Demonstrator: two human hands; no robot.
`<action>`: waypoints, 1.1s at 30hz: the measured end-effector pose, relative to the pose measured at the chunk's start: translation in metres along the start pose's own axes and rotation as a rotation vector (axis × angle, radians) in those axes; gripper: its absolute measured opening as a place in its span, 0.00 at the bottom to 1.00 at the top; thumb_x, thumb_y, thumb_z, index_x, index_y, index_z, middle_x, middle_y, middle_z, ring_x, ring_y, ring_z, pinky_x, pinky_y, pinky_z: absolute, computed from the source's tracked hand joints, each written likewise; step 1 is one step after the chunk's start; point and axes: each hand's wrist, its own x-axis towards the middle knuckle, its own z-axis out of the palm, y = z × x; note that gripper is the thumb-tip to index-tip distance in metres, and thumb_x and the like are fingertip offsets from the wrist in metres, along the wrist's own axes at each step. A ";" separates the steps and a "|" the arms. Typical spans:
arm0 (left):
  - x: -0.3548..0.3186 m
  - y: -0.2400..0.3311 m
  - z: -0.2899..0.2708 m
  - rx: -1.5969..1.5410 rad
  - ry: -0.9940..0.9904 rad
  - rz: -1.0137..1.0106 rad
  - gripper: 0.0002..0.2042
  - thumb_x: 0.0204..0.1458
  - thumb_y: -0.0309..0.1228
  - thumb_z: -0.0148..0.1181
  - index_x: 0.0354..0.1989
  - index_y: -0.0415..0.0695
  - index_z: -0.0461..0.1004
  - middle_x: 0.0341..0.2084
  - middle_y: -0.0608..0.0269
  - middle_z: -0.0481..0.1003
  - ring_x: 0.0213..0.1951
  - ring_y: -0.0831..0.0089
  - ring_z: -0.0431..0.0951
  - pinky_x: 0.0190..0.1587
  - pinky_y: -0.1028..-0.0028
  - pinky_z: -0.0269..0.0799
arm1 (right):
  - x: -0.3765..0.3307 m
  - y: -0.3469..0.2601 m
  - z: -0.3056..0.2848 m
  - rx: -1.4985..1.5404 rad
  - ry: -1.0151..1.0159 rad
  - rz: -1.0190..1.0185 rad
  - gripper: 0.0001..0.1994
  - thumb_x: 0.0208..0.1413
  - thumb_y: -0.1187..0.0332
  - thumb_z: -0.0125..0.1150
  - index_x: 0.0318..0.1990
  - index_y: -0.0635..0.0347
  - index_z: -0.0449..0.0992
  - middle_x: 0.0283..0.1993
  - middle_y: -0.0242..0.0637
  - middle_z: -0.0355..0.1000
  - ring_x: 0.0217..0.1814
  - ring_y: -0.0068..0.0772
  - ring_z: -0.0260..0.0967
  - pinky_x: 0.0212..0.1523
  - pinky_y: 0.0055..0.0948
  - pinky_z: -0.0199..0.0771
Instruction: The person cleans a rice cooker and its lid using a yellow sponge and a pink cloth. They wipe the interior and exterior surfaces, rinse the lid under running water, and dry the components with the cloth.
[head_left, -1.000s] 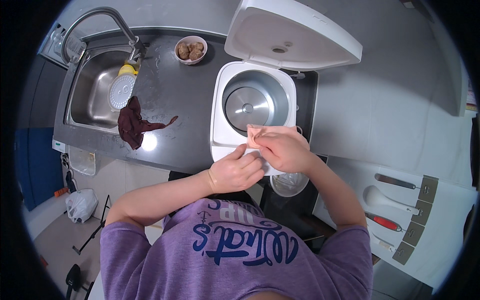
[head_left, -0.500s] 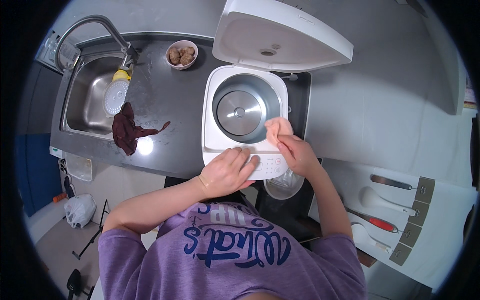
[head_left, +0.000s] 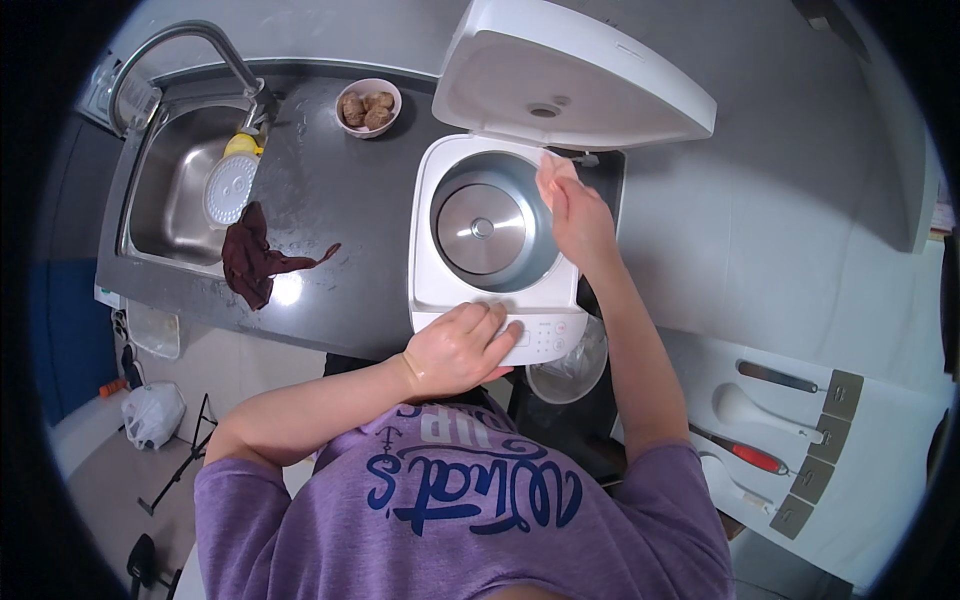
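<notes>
A dark grey kitchen counter [head_left: 340, 250] runs from a steel sink [head_left: 170, 195] at far left, past a dark red rag [head_left: 252, 262] and a small bowl of brown lumps [head_left: 367, 105], to a white rice cooker [head_left: 495, 250] with its lid [head_left: 575, 75] raised. The left hand [head_left: 458, 348] lies flat, fingers together, on the cooker's near front edge. The right hand [head_left: 578, 222] presses a pale cloth [head_left: 553, 172] against the far right rim of the cooker, fingers closed over it.

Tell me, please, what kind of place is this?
Most likely a home kitchen: a steel sink with a tap, an open white rice cooker on the dark counter, and utensils hanging nearby.
</notes>
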 end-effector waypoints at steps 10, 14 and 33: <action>-0.005 -0.002 0.004 0.013 0.015 0.026 0.27 0.45 0.45 0.67 0.51 0.40 0.74 0.48 0.47 0.74 0.45 0.58 0.76 0.49 0.66 0.76 | 0.041 -0.060 0.055 0.012 0.160 -0.407 0.11 0.60 0.69 0.54 0.45 0.66 0.75 0.45 0.52 0.76 0.50 0.57 0.72 0.53 0.48 0.72; -0.002 -0.001 0.002 0.018 -0.002 0.006 0.29 0.44 0.45 0.69 0.52 0.40 0.74 0.47 0.49 0.74 0.44 0.57 0.75 0.49 0.66 0.76 | 0.042 -0.068 0.065 0.108 0.138 -0.531 0.14 0.61 0.71 0.54 0.53 0.68 0.73 0.53 0.52 0.73 0.58 0.58 0.68 0.60 0.47 0.68; 0.002 0.007 -0.006 0.038 -0.064 -0.082 0.29 0.48 0.47 0.68 0.57 0.43 0.73 0.45 0.54 0.73 0.43 0.60 0.75 0.46 0.65 0.75 | -0.053 -0.008 0.012 -0.496 -0.153 -0.008 0.20 0.54 0.69 0.62 0.53 0.72 0.74 0.48 0.52 0.76 0.52 0.51 0.74 0.55 0.42 0.73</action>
